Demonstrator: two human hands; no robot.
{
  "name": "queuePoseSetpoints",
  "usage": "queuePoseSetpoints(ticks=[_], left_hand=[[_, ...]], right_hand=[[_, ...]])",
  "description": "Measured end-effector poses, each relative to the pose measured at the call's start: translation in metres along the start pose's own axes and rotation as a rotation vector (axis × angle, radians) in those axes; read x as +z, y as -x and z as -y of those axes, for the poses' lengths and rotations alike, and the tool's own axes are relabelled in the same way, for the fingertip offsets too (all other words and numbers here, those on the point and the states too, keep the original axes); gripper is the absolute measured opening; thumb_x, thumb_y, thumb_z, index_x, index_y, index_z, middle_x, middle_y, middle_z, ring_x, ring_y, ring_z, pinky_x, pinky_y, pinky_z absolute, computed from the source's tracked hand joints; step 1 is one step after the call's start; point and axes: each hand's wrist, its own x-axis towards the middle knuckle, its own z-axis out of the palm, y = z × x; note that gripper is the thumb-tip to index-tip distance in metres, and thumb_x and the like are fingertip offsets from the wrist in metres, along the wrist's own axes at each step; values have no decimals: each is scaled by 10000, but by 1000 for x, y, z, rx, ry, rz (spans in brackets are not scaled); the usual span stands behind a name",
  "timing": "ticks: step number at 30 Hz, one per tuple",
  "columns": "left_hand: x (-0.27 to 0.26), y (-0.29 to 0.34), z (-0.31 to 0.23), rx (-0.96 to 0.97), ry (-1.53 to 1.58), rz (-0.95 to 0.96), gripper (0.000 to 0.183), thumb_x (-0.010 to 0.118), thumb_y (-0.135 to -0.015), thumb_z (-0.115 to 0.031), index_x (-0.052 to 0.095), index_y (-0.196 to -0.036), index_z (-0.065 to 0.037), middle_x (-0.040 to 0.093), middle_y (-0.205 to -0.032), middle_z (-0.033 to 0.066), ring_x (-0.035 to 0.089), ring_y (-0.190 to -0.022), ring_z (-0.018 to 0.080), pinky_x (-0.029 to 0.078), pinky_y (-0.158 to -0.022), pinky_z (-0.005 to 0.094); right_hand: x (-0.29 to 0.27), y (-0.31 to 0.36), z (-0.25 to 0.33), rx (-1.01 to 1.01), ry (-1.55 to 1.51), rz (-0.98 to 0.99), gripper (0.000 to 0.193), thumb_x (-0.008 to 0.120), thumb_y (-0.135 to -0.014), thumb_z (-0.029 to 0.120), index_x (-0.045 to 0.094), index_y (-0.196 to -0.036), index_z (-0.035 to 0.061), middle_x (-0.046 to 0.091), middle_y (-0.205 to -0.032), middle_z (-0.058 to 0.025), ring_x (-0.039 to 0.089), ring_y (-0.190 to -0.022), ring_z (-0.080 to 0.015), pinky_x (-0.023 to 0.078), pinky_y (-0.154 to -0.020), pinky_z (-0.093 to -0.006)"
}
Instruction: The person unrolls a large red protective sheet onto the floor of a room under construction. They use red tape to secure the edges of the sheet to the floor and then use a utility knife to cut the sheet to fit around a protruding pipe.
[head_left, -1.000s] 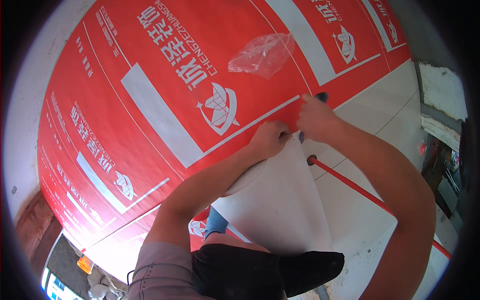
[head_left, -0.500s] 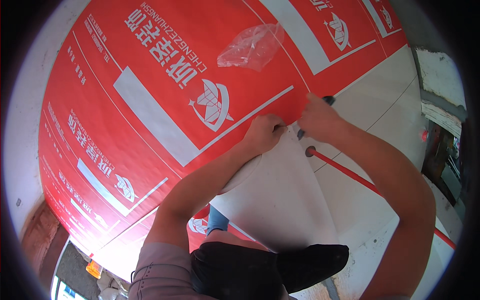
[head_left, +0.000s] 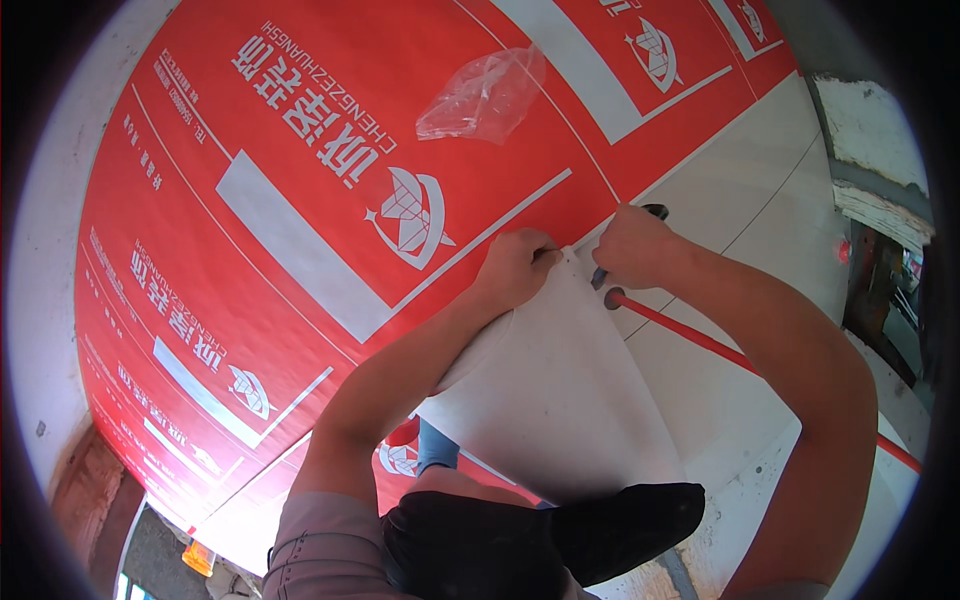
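Note:
My left hand [head_left: 518, 268] pinches the edge of a red printed protective floor sheet [head_left: 490, 205], where its white underside [head_left: 560, 390] is folded back toward me. Close to its right, my right hand [head_left: 635, 248] is closed around a black-handled tool [head_left: 656, 211], apparently a utility knife. The tool's lower end points down beside the corner of the flap; its blade cannot be made out. Just below my right fist is the dark round end of a red rod [head_left: 690, 342], which lies across the pale floor tiles [head_left: 765, 215] and passes under my right forearm.
A crumpled clear plastic bag [head_left: 485, 98] lies on the red sheet ahead. Pale walls border the left side. At the right edge are a white block [head_left: 870, 130] and a dark gap [head_left: 880, 290] with clutter. An orange object [head_left: 199, 557] sits at the lower left.
The view has shifted slightly, so the sheet appears farther left. My right hand, with the tool, has come a little nearer the rod's end. My left hand keeps its pinch on the sheet.

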Motion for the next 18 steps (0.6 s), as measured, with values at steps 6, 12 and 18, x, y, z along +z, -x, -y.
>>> queuePoseSetpoints(ticks=[6, 12, 18], left_hand=[[-6, 3, 2, -20, -7, -25, 125, 689, -863, -96, 694, -860, 29, 677, -786, 149, 625, -687, 227, 494, -658, 339], [-1, 2, -3, -42, -7, -23, 106, 670, -840, -75, 690, -860, 27, 668, -821, 187, 649, -741, 322, 502, -677, 381], [-2, 3, 0, -44, -9, -18, 134, 696, -861, -108, 700, -871, 25, 678, -789, 140, 606, -676, 201, 483, -637, 324]], right_hand=[[-2, 28, -5, 27, -22, 39, 296, 641, -904, 407, 689, -816, 128, 623, -625, -26, 631, -699, -208, 386, -904, -367], [6, 9, 6, -20, -6, 50, 298, 627, -911, 387, 678, -768, 132, 627, -653, -30, 608, -687, -205, 363, -904, -340], [11, 43, 0, 57, -161, 70, 314, 618, -908, 374, 677, -715, 134, 626, -649, -31, 606, -675, -213, 364, -895, -337]])
